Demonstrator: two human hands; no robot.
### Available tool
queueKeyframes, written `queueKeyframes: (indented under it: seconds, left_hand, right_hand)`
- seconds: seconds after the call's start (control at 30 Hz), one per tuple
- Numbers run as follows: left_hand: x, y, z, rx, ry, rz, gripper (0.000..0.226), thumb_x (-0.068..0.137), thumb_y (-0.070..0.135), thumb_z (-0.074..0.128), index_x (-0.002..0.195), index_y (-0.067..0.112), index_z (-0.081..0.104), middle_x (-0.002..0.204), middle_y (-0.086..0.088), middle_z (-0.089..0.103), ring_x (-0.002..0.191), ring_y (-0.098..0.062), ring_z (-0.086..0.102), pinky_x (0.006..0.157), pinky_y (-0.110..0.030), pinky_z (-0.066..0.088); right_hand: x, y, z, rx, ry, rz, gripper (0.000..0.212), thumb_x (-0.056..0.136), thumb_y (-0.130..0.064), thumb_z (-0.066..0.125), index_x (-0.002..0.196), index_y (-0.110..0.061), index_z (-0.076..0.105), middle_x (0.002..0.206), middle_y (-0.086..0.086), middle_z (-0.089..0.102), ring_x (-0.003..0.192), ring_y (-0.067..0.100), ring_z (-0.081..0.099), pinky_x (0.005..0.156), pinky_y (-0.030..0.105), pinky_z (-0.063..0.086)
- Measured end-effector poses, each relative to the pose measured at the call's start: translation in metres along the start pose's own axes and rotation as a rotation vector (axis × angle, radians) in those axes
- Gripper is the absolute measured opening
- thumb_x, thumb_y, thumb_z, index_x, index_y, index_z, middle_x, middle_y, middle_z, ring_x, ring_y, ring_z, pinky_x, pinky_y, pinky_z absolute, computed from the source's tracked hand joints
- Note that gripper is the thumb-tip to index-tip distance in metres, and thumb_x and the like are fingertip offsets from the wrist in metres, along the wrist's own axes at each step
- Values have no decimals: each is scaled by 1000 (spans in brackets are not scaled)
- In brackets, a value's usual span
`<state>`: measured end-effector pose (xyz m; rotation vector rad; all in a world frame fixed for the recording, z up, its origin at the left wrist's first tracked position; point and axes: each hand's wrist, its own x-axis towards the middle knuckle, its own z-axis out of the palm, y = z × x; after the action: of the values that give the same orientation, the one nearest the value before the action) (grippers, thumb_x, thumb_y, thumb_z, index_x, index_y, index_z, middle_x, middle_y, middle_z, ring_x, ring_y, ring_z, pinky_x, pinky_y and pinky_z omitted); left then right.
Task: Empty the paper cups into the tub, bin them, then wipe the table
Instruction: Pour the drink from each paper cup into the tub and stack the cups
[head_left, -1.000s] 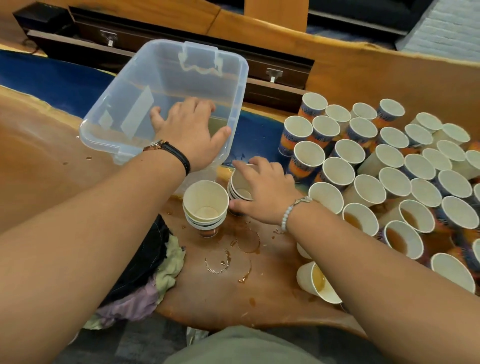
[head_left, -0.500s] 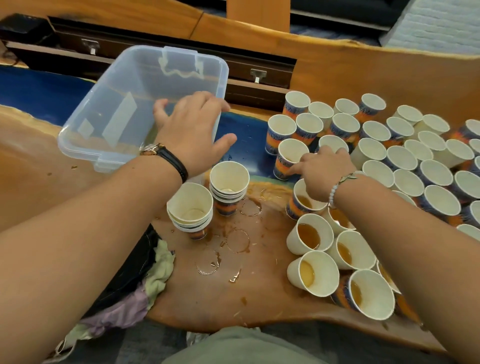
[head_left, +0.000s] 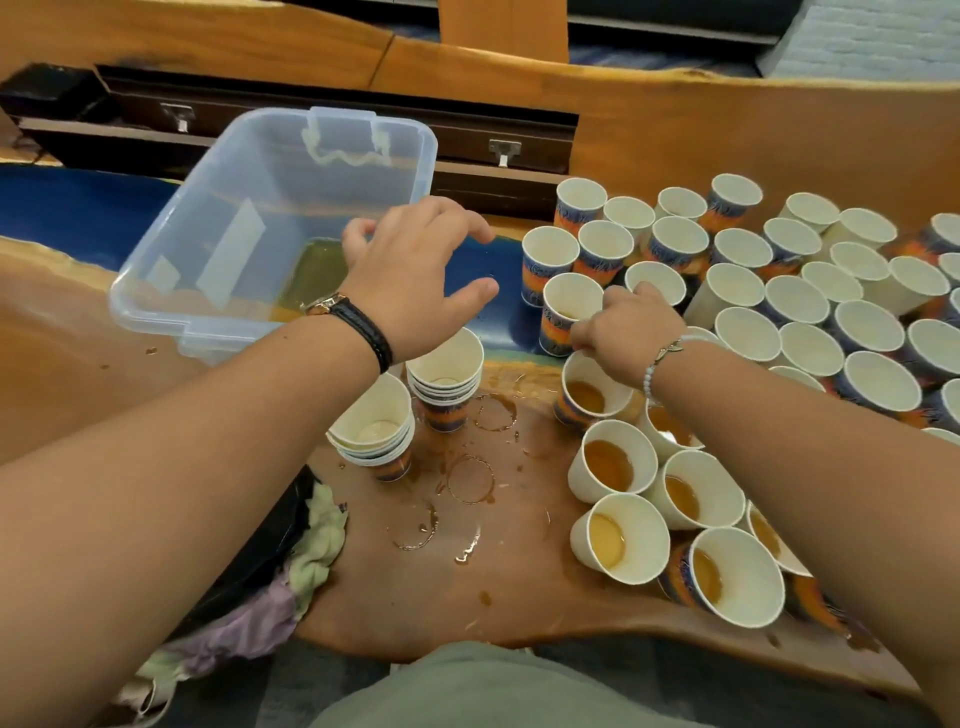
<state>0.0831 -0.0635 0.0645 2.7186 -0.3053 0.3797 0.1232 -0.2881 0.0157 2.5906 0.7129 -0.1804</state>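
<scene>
Looks like a meeting room or lounge in an office or public venue, not a home. Long live-edge wooden surface (head_left: 519, 597) with a blue resin band (head_left: 78, 218) set in. Matching wooden panels (head_left: 727, 119) run along the far side. Low dark drawer units (head_left: 363, 130) with metal pulls (head_left: 504, 150) sit behind it. Grey carpet floor (head_left: 291, 691) below. Pale painted brick wall (head_left: 872, 47) at the far right. Dozens of printed paper cups (head_left: 810, 338) massed on the surface point to catering for a group.
</scene>
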Motion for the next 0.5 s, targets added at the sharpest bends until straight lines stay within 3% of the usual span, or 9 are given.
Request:
queueKeyframes:
  seconds: [0.2, 0.33, 0.4, 0.5]
  left_hand:
    - [3, 4, -7, -160, -110, -5, 56, 82, 26, 71, 132, 30, 46, 135, 9, 47, 127, -15, 42, 112, -45, 24]
    - [7, 1, -12, -289, -175, -34, 89, 66, 37, 84, 141, 28, 36, 139, 9, 46, 130, -14, 41, 111, -48, 32]
    - [9, -4, -16, -392, -162, -39, 98, 58, 38, 88, 140, 29, 36, 130, 14, 48, 125, -8, 43, 108, -39, 35]
    - [10, -12, -22, -540, -87, -118, 96, 56, 31, 90, 136, 29, 37, 118, 19, 49, 115, -3, 45, 92, -16, 40]
  right_hand:
    - [10, 12, -58, 147, 205, 115, 22, 99, -27, 41, 111, -29, 59, 90, 5, 50, 98, 27, 47, 77, 37, 31]
    - [17, 13, -119, 283, 293, 118, 21, 99, -24, 41, 109, -27, 59, 95, 1, 52, 103, 27, 49, 84, 39, 34]
    - [21, 9, -142, 387, 340, 110, 21, 97, -25, 44, 107, -25, 62, 98, -1, 54, 105, 26, 53, 87, 41, 39]
    - [32, -3, -167, 516, 406, 85, 21, 96, -24, 47, 105, -21, 66, 98, 0, 59, 96, 22, 56, 81, 34, 48]
